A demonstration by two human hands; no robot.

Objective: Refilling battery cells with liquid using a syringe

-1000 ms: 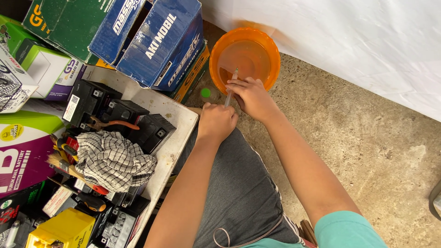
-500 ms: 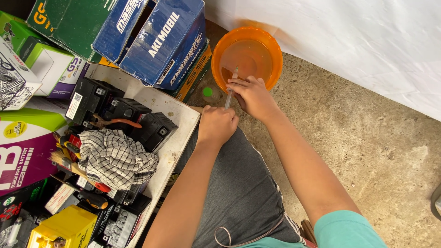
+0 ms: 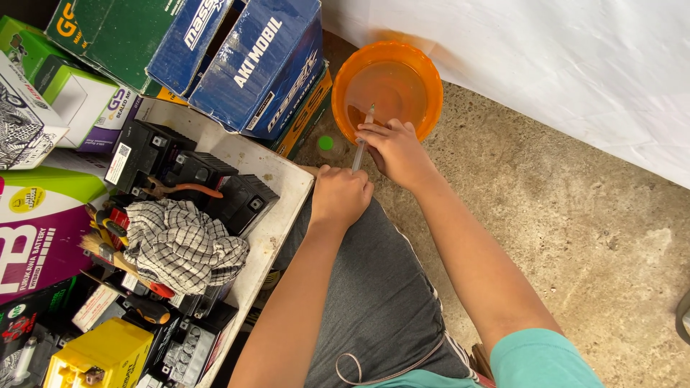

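Two hands [image 3: 341, 194] over rough concrete floor [image 3: 560, 208], beside white sheet [image 3: 560, 65].

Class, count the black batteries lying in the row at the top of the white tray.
3. One black battery lies at the row's left end, one in the middle, one at the right end. The checked cloth may hide others.

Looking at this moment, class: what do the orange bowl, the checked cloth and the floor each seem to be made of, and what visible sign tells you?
Orange bowl: probably plastic, glossy and translucent; light glows through its wall.
Checked cloth: woven fabric, matte; it lies crumpled in soft folds.
Floor: likely bare concrete, rough and mottled, with pits and stains.
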